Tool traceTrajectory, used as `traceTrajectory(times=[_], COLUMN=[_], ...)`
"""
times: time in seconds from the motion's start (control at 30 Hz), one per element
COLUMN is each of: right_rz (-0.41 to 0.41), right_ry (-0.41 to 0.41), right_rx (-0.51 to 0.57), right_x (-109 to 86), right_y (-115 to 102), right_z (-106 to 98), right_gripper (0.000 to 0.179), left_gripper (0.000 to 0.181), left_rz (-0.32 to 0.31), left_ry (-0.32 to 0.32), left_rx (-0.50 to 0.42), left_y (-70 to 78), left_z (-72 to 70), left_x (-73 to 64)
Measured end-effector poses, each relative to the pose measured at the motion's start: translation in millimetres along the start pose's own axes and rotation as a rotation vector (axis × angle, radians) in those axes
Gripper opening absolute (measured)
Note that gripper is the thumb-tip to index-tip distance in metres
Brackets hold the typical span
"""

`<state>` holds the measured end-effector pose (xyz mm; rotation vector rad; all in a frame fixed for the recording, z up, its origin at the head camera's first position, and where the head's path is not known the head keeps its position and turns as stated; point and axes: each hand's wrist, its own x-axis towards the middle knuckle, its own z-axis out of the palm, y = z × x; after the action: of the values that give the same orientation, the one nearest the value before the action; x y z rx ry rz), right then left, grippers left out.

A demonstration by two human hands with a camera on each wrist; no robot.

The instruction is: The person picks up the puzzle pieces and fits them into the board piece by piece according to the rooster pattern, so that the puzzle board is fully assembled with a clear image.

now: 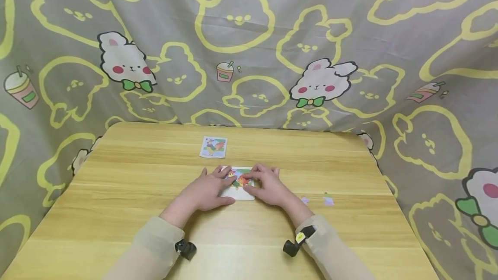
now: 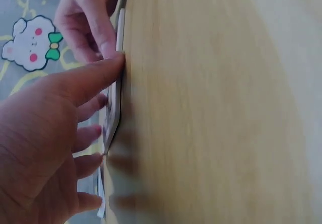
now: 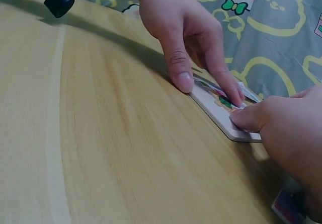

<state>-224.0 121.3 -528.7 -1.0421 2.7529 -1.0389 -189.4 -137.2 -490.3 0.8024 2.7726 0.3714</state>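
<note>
A white puzzle board lies on the table between the two hands, its upper part filled with a colourful rooster picture. My left hand rests at its left side, index fingertip on the picture and thumb by the near edge. From the right, my right hand reaches over the board with bent fingers, fingertips and thumb touching the picture. The right thumb presses flat on the board in the right wrist view. Part of the picture is hidden beneath the fingers.
A square rooster picture card lies beyond the board. Two loose puzzle pieces, one purple and green and one purple, lie to the right near my forearm. A patterned curtain hangs behind the wooden table.
</note>
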Motion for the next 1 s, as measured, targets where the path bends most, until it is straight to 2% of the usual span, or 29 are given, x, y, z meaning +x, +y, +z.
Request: traceTrajectory(times=[0.1, 0.2, 0.4, 0.77, 1.0], right_rz=[-0.003, -0.01, -0.014, 0.111, 0.14], right_ry=[0.011, 0.008, 0.007, 0.027, 0.051], right_rx=[0.003, -0.006, -0.003, 0.028, 0.036], right_x=[-0.3, -0.4, -2.2, -3.3, -2.0], right_y=[1.1, 1.8, 3.9, 3.3, 2.4], right_z=[0.0, 0.1, -2.7, -7.8, -4.2], right_gripper=[0.038, 0.039, 0.039, 0.03, 0.024], left_gripper=[0.074, 0.071, 0.071, 0.071, 0.072], left_rz=[0.051, 0.072, 0.044, 0.029, 0.021], left_ry=[0.019, 0.026, 0.023, 0.009, 0.0], left_rx=[0.009, 0.011, 0.0, -0.022, -0.006], left_y=[6.1, 10.1, 12.9, 12.1, 12.4], left_z=[0.2, 2.5, 3.7, 5.6, 6.4], left_x=[3.2, 6.2, 7.3, 9.7, 11.5])
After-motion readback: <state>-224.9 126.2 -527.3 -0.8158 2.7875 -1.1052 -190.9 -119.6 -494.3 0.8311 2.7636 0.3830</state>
